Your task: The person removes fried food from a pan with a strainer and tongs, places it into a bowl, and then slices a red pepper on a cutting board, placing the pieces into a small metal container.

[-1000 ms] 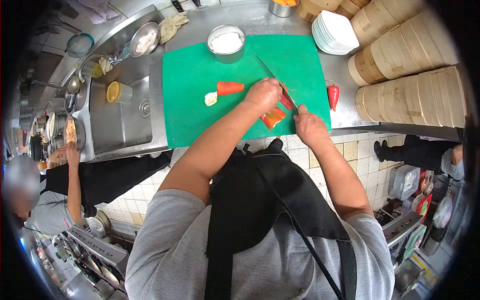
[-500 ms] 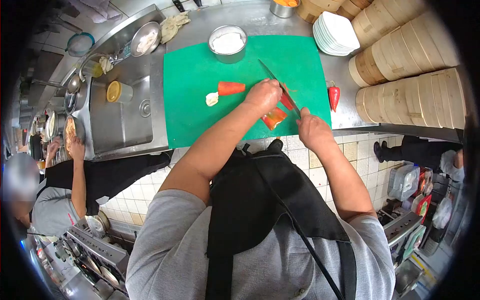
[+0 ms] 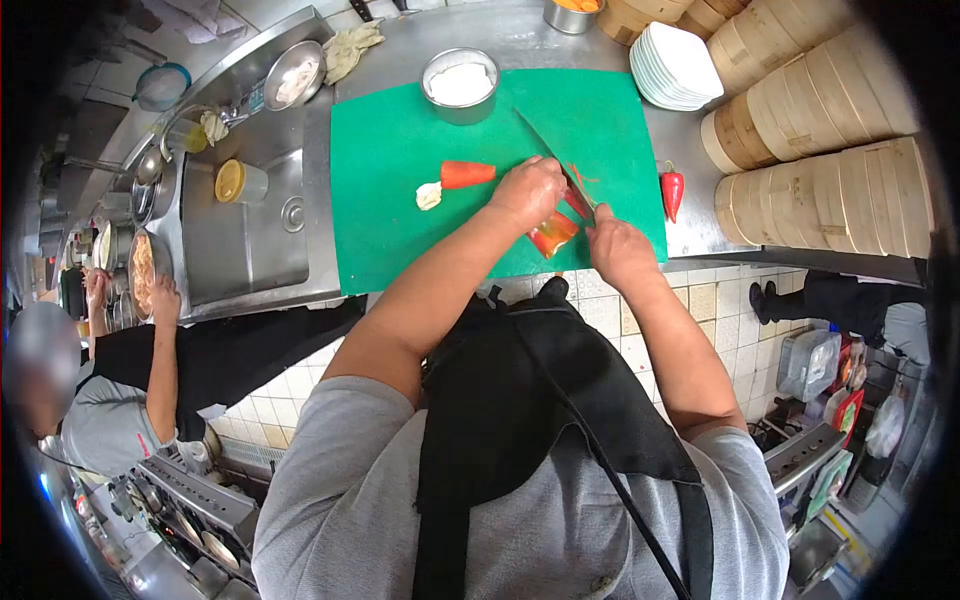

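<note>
Your right hand [image 3: 622, 250] is closed around the handle of the knife [image 3: 538, 137], whose blade slants across the green board [image 3: 385, 130]. Your left hand [image 3: 532, 190] is bent over the blade, beside the red strips [image 3: 577, 203]; its fingertips are hidden, so their grip cannot be told. The cut pepper piece [image 3: 552, 234] lies on the board just below that hand.

Further left, the orange-red piece [image 3: 468, 175] touches or nearly touches the white lump [image 3: 428, 196]. Beyond them stands the metal bowl [image 3: 460, 84] (white contents). Right of the board: the red pepper [image 3: 672, 192], stacked plates [image 3: 677, 65] and steamers [image 3: 822, 195]. Across the sink [image 3: 245, 250], a co-worker's shirt [image 3: 108, 425] bears a red marking, too small to read.
</note>
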Motion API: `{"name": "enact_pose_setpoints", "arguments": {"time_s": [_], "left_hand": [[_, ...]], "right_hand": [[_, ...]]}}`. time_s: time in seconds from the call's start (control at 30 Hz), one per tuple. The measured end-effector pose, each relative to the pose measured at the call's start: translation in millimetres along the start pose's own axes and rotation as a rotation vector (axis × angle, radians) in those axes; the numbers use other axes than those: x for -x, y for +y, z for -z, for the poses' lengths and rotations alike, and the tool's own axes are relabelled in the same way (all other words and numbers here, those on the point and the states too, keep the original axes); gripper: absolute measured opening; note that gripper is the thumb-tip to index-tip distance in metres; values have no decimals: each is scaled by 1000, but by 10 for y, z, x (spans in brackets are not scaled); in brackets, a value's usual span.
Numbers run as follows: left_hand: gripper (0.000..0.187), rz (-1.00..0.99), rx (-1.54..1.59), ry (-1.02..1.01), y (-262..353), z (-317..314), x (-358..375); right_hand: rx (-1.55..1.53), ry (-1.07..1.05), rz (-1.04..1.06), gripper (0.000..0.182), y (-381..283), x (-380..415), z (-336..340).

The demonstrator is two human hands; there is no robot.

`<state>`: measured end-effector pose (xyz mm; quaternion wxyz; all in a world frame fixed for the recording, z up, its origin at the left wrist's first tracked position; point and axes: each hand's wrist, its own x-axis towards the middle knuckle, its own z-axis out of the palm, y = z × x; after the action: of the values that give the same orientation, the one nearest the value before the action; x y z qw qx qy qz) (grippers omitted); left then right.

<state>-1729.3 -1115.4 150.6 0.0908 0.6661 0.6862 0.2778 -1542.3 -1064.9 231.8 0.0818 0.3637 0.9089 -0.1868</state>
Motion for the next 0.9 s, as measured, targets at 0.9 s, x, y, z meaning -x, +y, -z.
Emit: {"name": "enact_pose_setpoints", "arguments": {"time_s": [0.9], "left_hand": [[3,-1,30,62,-50,15,65]], "right_hand": [[12,17,22,24,-39,-91,-166]]}}
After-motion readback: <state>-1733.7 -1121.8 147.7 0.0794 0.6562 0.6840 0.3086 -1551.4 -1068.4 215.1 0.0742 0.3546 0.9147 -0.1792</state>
